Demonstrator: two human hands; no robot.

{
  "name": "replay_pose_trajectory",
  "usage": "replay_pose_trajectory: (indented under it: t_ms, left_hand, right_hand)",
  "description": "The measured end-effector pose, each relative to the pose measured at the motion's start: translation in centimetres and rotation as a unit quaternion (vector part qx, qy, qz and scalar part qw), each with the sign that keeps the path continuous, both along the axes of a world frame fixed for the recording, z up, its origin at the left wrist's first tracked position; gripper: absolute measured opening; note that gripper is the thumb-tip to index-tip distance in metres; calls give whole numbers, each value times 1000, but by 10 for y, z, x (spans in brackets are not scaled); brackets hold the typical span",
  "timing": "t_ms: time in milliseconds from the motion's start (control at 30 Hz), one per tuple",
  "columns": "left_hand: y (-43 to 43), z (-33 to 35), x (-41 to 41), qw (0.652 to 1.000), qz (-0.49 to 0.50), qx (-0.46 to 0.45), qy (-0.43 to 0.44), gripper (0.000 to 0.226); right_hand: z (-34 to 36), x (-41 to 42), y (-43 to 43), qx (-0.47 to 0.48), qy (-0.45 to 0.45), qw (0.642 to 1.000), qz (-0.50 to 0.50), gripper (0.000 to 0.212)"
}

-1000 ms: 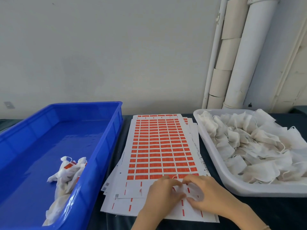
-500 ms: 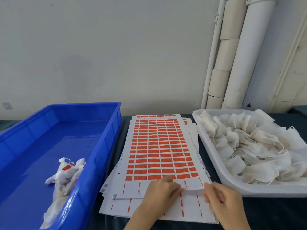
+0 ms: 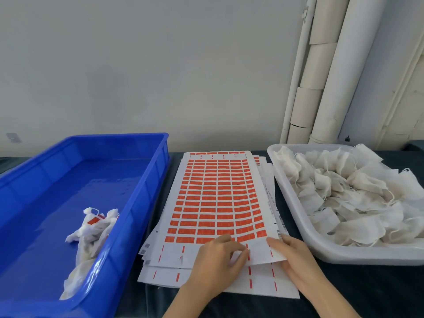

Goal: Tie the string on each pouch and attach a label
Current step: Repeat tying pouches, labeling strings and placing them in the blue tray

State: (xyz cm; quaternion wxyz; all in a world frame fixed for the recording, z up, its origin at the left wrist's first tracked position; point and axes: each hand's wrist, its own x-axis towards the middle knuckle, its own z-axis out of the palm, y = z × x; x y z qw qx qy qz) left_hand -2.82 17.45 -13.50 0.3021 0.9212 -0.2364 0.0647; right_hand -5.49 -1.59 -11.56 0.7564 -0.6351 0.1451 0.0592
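- Head view: left hand (image 3: 219,257) curls its fingertips on the top label sheet (image 3: 215,198); right hand (image 3: 296,258) pinches the sheet's lifted corner.
- Risk: a hasty peel tears the label or folds it onto itself.
- Untied pouches (image 3: 344,203) sit in the white tray (image 3: 321,254), not in hand.

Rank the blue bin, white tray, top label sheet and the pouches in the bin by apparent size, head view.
1. blue bin, though its near end is close and cut by the frame.
2. white tray, also cut off at the right.
3. label sheet.
4. pouches in the bin, by far the smallest.
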Motion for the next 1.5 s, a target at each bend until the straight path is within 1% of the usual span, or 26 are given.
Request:
replay_pose_trajectory:
  t_ms: [67, 167, 233, 367, 467, 567, 700, 800, 967, 1100, 1333, 1500]
  left_hand:
    - [-10, 2, 1, 1000, 11, -16, -14, 39]
    - [-26, 6, 3, 999, 2, -43, -27, 44]
    - [-35, 7, 5, 997, 2, -70, -21, 45]
    - [-44, 3, 7, 996, 3, -93, -10, 43]
    - [-44, 0, 11, 992, 4, -124, 14, 40]
    - [-43, -2, 12, 989, 11, -144, 28, 39]
    - [-44, -7, 8, 988, 12, -151, 19, 37]
    - [-46, -10, 6, 988, 12, -153, 7, 36]
    - [-46, -11, 4, 989, 16, -148, -12, 37]
    - [-47, -8, 3, 989, 12, -145, -19, 30]
    - [-47, -6, 1, 991, -7, -101, -92, 23]
    - [-47, -6, 1, 989, -7, -102, -104, 20]
  right_hand:
    - [-3, -2, 0, 24, -16, 1000, -4, 22]
    - [-1, -4, -3, 61, -20, 998, 6, 23]
    - [-1, -4, -4, 62, -21, 998, 12, 25]
    - [-6, -3, -8, 68, -42, 996, 27, 29]
    - [-10, -2, -10, 83, -55, 994, 43, 33]
    - [-11, -1, -9, 76, -56, 995, 44, 30]
    - [-15, -1, -9, 52, -46, 997, 25, 27]
    - [-20, 1, -11, 61, -25, 998, 10, 21]
    - [-24, 1, -12, 54, -16, 998, 2, 21]
    - [-26, 1, -11, 37, -15, 999, 1, 20]
    - [-26, -1, -9, 0, -7, 1000, -9, 20]
    - [-24, -3, -8, -4, -13, 1000, -11, 20]
